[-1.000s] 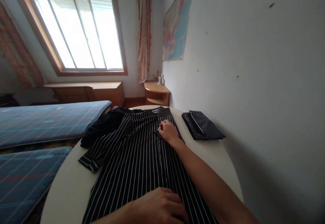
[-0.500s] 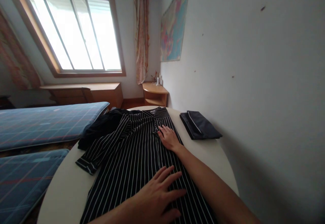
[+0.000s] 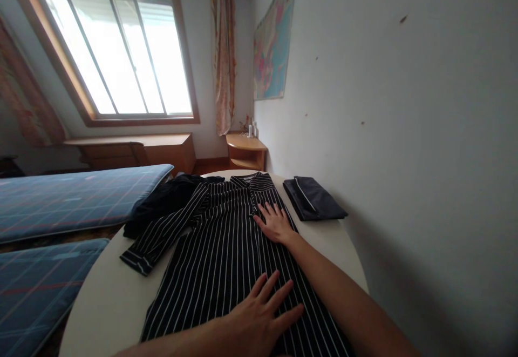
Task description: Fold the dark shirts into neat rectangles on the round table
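Note:
A black shirt with white stripes (image 3: 214, 243) is spread out on a round pale table (image 3: 101, 303), its collar at the far end and one sleeve (image 3: 162, 238) stretched out to the left. My right hand (image 3: 275, 223) rests on the upper part of the shirt, palm down with fingers apart. Closer to me, my left hand (image 3: 261, 314) is over the lower part, its fingers spread and nothing held in them. Whether the left palm presses on the cloth is hard to tell. The right side of the shirt is partly hidden under my right forearm.
Folded dark cloth (image 3: 315, 199) lies on the table's right side, close to the wall (image 3: 424, 173). A crumpled dark garment (image 3: 162, 200) is at the table's left edge. Beyond it are blue plaid mattresses (image 3: 81, 195). A corner shelf (image 3: 246, 143) stands at the back.
Both hands have shifted slightly right across the shirt, still flat and spread. The shirt's front has shifted a little to the right and looks smoother. The view has moved slightly.

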Action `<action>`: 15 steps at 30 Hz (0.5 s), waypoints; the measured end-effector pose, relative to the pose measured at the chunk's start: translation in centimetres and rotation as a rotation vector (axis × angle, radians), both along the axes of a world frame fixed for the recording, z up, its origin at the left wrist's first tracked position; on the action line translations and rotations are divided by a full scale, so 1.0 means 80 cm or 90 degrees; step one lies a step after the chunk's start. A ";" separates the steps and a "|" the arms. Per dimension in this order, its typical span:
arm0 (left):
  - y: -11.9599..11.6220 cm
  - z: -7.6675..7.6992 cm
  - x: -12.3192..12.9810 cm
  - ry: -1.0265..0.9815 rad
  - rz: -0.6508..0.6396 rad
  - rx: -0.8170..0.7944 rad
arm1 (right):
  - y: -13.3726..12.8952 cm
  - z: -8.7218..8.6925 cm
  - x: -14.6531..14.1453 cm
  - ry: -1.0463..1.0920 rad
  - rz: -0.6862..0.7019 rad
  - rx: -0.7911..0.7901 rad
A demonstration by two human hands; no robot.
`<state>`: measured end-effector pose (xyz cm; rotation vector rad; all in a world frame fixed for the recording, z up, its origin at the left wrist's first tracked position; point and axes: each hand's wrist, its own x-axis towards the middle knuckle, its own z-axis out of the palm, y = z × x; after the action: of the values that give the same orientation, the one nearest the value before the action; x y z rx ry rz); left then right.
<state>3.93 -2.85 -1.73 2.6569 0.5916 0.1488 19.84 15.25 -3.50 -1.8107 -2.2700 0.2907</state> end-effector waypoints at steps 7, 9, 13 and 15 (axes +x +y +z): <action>0.000 0.037 0.012 -0.060 -0.018 -0.058 | -0.003 0.005 0.007 0.028 -0.060 -0.019; 0.012 0.046 0.011 -0.089 0.018 -0.033 | -0.002 0.009 0.009 0.018 -0.075 -0.007; 0.049 0.035 0.001 -0.101 0.117 0.061 | 0.001 0.027 0.005 0.037 -0.106 0.073; 0.065 0.022 -0.005 -0.117 0.153 0.085 | 0.005 0.037 -0.003 0.043 -0.117 0.096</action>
<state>3.56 2.33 0.03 2.6492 0.8639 0.5131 19.64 15.63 -0.57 -1.8837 -2.0058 0.1426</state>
